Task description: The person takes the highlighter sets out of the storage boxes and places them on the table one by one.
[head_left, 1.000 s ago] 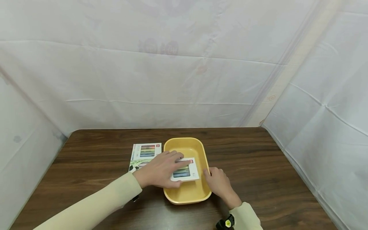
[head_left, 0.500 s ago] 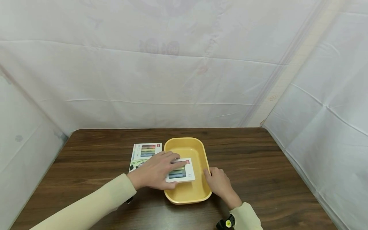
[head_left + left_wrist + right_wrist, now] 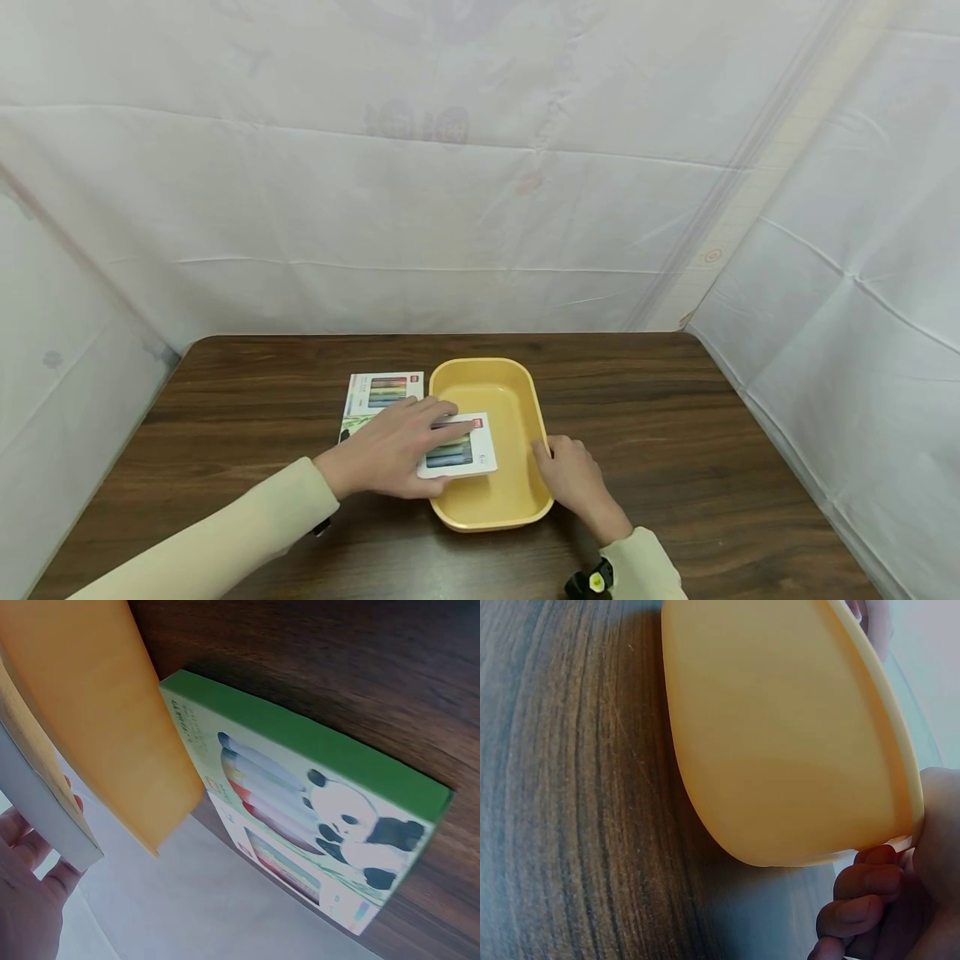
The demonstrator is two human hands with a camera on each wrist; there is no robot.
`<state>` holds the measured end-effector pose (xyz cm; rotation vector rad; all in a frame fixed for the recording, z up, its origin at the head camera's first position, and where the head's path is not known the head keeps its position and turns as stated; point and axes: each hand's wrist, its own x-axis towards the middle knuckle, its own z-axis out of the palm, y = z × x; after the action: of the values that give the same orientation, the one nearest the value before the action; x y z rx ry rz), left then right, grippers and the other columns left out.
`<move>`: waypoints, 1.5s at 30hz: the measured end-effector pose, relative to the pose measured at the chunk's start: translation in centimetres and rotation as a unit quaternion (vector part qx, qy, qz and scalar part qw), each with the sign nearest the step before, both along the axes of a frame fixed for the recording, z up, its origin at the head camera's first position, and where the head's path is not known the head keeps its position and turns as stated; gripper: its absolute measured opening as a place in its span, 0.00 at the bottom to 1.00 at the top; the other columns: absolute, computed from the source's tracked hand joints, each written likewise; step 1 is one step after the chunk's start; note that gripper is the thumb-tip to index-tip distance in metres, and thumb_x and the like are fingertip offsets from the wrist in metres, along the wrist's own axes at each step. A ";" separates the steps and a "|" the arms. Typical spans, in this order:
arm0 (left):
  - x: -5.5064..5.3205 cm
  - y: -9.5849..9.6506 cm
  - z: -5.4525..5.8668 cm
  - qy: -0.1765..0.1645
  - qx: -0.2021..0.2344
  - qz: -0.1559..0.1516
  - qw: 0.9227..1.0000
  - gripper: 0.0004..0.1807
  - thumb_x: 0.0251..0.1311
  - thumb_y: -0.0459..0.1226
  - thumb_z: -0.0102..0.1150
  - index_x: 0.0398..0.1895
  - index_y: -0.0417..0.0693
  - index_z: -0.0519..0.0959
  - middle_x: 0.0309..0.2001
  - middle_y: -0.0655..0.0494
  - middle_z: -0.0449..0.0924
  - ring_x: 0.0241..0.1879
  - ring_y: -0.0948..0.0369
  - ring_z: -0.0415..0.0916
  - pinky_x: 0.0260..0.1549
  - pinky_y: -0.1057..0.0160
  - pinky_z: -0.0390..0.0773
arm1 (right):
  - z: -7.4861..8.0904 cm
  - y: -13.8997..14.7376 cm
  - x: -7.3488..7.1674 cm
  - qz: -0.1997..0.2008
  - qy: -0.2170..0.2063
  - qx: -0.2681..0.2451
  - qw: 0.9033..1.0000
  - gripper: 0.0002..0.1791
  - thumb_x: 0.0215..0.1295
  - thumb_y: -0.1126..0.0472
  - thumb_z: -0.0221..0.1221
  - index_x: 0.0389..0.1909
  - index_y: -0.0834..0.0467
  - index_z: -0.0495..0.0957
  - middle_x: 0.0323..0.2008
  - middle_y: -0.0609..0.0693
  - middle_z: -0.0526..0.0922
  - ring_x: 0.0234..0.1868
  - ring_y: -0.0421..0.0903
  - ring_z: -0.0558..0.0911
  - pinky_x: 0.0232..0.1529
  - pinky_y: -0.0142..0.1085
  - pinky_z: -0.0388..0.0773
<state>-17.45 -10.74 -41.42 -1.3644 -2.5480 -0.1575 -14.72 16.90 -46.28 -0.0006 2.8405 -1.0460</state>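
Note:
My left hand (image 3: 393,446) grips a flat white box with a window of coloured sticks (image 3: 476,454), holding it above the left side of a yellow plastic tray (image 3: 498,504). In the left wrist view the held box (image 3: 45,802) is seen edge-on, fingers at its lower end. My right hand (image 3: 573,473) pinches the tray's right rim, the thumb over the inside; the right wrist view shows curled fingers (image 3: 866,889) at the tray wall (image 3: 780,735). Left of the tray lies a green and white panda box (image 3: 315,802), partly hidden by my left arm in the head view.
The dark wooden table (image 3: 697,450) reaches back to a white cloth wall (image 3: 450,208). Another white cloth (image 3: 847,292) hangs along the right side. A dark device with a yellow dot (image 3: 592,582) sits on my right wrist.
My left hand has drawn the white box leftward, from over the tray's middle to over its left rim. The right hand keeps its hold and the tray stays nearly in place.

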 end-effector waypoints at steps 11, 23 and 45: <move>0.4 -1.0 -0.1 -0.017 0.003 0.002 1.000 0.39 0.52 0.61 0.58 0.69 0.65 0.67 0.58 0.56 0.75 0.57 0.60 0.72 0.53 0.55 0.74 | 0.0 0.1 -0.1 -0.006 -0.008 0.000 1.000 0.22 0.74 0.54 0.45 0.19 0.55 0.73 0.14 0.47 0.72 0.15 0.41 0.73 0.17 0.34 0.68; 0.9 -2.2 -0.6 0.002 0.018 0.000 1.000 0.41 0.51 0.59 0.60 0.70 0.63 0.65 0.58 0.56 0.75 0.55 0.60 0.73 0.52 0.56 0.76 | 0.0 0.0 0.0 -0.007 -0.010 0.002 1.000 0.21 0.74 0.54 0.46 0.20 0.56 0.75 0.15 0.48 0.73 0.15 0.41 0.73 0.17 0.34 0.69; 1.8 -4.2 -1.3 0.002 0.051 -0.001 0.999 0.43 0.48 0.55 0.63 0.71 0.59 0.64 0.59 0.54 0.72 0.53 0.61 0.74 0.44 0.58 0.80 | 0.2 -0.1 0.0 0.000 -0.008 0.003 1.000 0.22 0.74 0.54 0.45 0.18 0.55 0.71 0.15 0.47 0.71 0.15 0.41 0.72 0.17 0.34 0.68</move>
<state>-15.63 -14.96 -42.69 -1.3270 -2.4982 -0.2815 -14.73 16.75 -46.06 0.0078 2.8292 -1.0325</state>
